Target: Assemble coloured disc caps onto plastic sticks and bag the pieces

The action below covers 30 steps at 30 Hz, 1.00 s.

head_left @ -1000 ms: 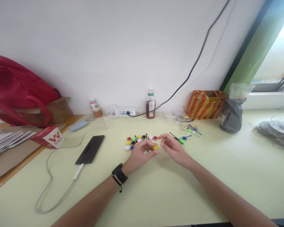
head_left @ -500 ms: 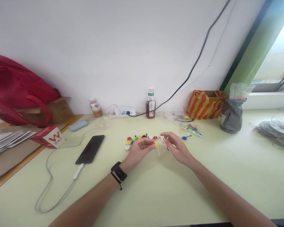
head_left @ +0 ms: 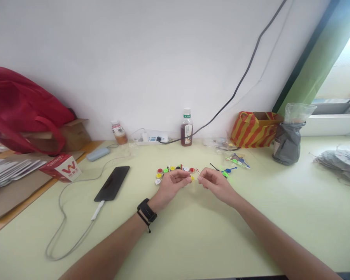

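Observation:
My left hand is closed in a pinch on a small yellow piece, whose thin yellow stem hangs blurred below the fingertips. Facing it a short gap away, my right hand pinches a thin red-and-white strip, mostly covered by the fingers. Behind my left hand, small round discs in white, yellow, red, green and black sit in rows, partly hidden. Beyond my right hand lie a blue arrow-shaped piece with a round hub and bright green and black pieces.
A phone on a white cable lies to the left, near a red-and-white box. Along the wall stand a dark drink bottle, a power strip and a striped bag. A clear packet holds coloured pieces.
My right hand has closed its fingers further around the red-and-white strip, turning and lowering slightly. The black and green pieces behind it now show more. My left hand keeps its pinch.

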Motion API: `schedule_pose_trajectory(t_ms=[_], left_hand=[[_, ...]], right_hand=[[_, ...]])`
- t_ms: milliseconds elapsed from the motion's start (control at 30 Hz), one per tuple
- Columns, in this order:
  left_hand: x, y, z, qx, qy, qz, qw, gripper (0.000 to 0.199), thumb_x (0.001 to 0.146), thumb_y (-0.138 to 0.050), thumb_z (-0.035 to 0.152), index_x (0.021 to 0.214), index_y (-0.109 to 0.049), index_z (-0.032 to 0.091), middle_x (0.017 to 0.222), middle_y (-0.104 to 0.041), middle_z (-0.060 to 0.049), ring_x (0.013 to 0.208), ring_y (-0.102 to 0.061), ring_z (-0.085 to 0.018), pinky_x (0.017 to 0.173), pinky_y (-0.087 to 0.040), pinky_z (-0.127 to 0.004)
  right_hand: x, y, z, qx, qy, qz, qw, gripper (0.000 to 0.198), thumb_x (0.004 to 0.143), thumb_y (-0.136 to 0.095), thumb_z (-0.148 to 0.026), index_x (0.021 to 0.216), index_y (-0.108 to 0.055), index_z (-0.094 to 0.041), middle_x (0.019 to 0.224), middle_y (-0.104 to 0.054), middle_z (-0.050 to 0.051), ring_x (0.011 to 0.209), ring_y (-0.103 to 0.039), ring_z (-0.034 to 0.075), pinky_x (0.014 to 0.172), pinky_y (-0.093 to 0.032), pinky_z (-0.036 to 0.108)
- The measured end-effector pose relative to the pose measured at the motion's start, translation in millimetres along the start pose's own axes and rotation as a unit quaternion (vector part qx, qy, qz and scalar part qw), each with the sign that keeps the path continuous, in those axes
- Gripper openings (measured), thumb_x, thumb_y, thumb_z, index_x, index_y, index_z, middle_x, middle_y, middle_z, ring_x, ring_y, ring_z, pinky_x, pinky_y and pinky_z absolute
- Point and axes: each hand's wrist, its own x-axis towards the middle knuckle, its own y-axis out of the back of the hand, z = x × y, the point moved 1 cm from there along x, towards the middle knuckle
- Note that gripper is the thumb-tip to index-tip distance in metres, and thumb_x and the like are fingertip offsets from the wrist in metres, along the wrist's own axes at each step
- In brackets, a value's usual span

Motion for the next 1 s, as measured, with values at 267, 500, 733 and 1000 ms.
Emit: schedule_pose_trajectory(t_ms=[267,500,733,1000], left_hand=[[-2,-3,3,-0.006,-0.007,-0.016,1.0,0.03,0.076,-0.089,0.032,0.099,-0.078,0.016,0.106,-0.078,-0.009,0.097,-0.072,-0.02,0.091,-0.058,-0.033],[-1,-1,3,-0.003,-0.001,0.001,1.0,0.032,0.075,-0.09,0.033,0.099,-0.077,0.016,0.103,-0.077,-0.009,0.092,-0.071,-0.019,0.08,-0.056,-0.029],[1,4,0,-0.009,0.033,-0.002,0.999,0.03,0.082,-0.084,0.036,0.104,-0.078,0.016,0.093,-0.076,-0.009,0.084,-0.07,-0.017,0.075,-0.051,-0.027],[-1,2,4,-0.029,0.037,-0.003,0.999,0.029,0.077,-0.088,0.034,0.098,-0.079,0.016,0.087,-0.076,-0.008,0.079,-0.07,-0.017,0.075,-0.052,-0.027]], right_hand=[[0,-7,9,-0.011,0.011,0.013,1.0,0.029,0.093,-0.066,-0.048,0.105,-0.062,-0.023,0.098,-0.066,0.005,0.084,-0.063,0.018,0.071,-0.051,0.032],[0,-6,12,-0.021,0.02,0.006,1.0,0.035,0.097,-0.06,-0.045,0.125,-0.057,-0.025,0.094,-0.064,0.003,0.074,-0.06,0.016,0.066,-0.05,0.031],[-7,-5,12,-0.143,0.112,0.038,0.983,0.046,0.102,-0.05,-0.035,0.148,-0.045,-0.03,0.094,-0.061,0.003,0.068,-0.054,0.015,0.065,-0.049,0.031],[-6,-4,8,-0.158,0.072,-0.028,0.984,0.057,0.108,-0.036,-0.048,0.064,-0.059,-0.02,0.067,-0.056,0.002,0.06,-0.051,0.014,0.066,-0.044,0.03]])
